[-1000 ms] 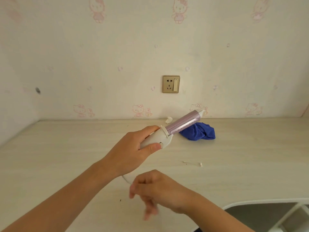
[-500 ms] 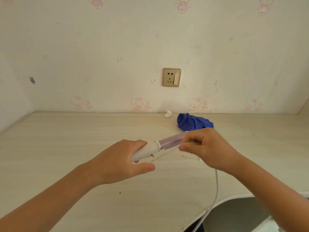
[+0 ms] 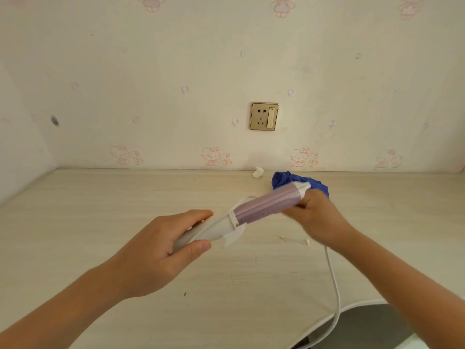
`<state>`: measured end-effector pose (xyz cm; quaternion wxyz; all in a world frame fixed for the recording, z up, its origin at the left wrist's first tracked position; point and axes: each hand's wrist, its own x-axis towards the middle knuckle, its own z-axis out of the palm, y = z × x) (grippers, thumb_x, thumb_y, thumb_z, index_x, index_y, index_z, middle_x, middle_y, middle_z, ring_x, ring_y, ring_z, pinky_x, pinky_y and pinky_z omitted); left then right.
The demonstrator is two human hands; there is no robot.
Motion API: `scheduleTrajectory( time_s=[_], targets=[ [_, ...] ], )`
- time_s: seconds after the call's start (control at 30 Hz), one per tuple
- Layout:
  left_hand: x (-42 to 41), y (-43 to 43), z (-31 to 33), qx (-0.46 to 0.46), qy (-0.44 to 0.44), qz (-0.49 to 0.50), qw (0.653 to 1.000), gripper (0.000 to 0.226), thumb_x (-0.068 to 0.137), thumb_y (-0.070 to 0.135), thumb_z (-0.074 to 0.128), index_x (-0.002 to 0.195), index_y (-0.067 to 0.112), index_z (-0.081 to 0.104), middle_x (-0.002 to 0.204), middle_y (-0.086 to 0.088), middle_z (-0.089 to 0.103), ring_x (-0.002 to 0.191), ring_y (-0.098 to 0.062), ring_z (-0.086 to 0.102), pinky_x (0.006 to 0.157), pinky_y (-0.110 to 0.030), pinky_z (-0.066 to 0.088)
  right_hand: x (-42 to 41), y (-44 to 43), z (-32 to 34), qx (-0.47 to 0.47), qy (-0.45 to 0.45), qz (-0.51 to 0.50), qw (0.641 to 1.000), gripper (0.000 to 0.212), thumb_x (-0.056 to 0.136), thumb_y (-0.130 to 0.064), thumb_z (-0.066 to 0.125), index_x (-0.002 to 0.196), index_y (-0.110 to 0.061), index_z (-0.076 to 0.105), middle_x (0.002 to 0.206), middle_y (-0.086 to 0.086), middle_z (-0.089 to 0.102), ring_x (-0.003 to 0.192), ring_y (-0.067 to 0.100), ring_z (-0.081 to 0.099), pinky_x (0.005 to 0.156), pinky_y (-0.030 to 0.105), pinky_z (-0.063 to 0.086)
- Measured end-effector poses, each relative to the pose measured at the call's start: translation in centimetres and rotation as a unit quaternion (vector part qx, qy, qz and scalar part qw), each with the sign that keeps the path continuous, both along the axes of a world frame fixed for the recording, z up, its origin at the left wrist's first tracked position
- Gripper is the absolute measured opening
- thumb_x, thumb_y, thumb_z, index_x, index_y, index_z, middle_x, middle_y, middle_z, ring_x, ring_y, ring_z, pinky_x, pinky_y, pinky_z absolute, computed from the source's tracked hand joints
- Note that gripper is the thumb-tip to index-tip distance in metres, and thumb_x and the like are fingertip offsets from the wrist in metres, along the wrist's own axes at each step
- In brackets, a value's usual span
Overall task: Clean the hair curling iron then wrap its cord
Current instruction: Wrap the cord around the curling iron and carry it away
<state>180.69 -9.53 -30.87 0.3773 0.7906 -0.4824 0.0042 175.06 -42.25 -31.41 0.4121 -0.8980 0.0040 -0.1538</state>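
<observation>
Lilac curling iron bridges the hands: left hand grips its handle, right hand clasps its farther tip.

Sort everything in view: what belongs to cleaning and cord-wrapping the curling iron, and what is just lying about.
Job: curling iron, gripped by the left hand; cord, held by the right hand; blue cloth.
Lying about: white scrap, wall socket, crumbs on the desk.
</observation>
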Motion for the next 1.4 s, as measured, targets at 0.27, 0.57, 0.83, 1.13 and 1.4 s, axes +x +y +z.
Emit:
scheduleTrajectory(
  time_s=[0.27,0.57,0.83,1.13,1.4],
  targets=[
    [1.7,-4.7,0.5,0.070,-0.032,0.093,0.993,0.025,0.106,0.035,0.045,0.131,0.036,0.045,0.085,0.017,0.056,0.073,-0.010,0.054,0.067,-0.036,0.048,-1.0,8.4,0.3,-0.123,-0.002,0.156,0.980,0.032,0.098,-0.024,0.060,0.071,-0.008,0.056,0.057,0.000,0.043,0.057,0.015,0.039,0.056,0.026,0.033],
    [2.5,-3.0,0.9,0.161,-0.038,0.062,0.984,0.024,0.098,0.043,0.041,0.114,0.035,0.059,0.067,0.007,0.057,0.057,-0.013,0.050,0.055,-0.033,0.040,0.1,3.6,4.4,-0.014,0.019,0.107,0.994,0.017,0.088,-0.029,0.079,0.072,-0.024,0.075,0.070,0.008,0.068,0.049,0.004,0.039,0.049,0.018,0.032],
    [2.1,1.7,0.4,0.087,0.082,-0.078,0.990,0.033,0.102,0.052,0.048,0.120,0.032,0.067,0.067,0.009,0.044,0.056,-0.015,0.036,0.052,-0.030,0.030,2.4,-1.0,3.2,0.074,0.011,0.073,0.994,0.036,0.088,-0.010,0.077,0.061,-0.033,0.076,0.056,-0.013,0.061,0.054,0.003,0.048,0.055,0.012,0.038],
    [3.4,-0.8,0.5,0.099,-0.054,0.081,0.990,0.029,0.098,0.043,0.045,0.122,0.041,0.061,0.061,0.006,0.055,0.051,-0.019,0.048,0.050,-0.034,0.040,-1.1,7.2,1.4,-0.154,0.037,0.218,0.963,0.047,0.094,-0.042,0.060,0.062,-0.012,0.042,0.055,-0.001,0.038,0.051,0.010,0.035,0.050,0.024,0.029],
    [3.5,1.1,-0.5,0.136,0.027,-0.061,0.988,0.034,0.103,0.050,0.046,0.134,0.045,0.060,0.062,0.012,0.048,0.049,-0.010,0.036,0.049,-0.023,0.028,3.6,1.3,3.1,0.031,0.102,0.139,0.984,0.024,0.091,-0.035,0.075,0.076,-0.016,0.077,0.062,0.010,0.049,0.054,0.016,0.038,0.052,0.024,0.032]
  ],
)
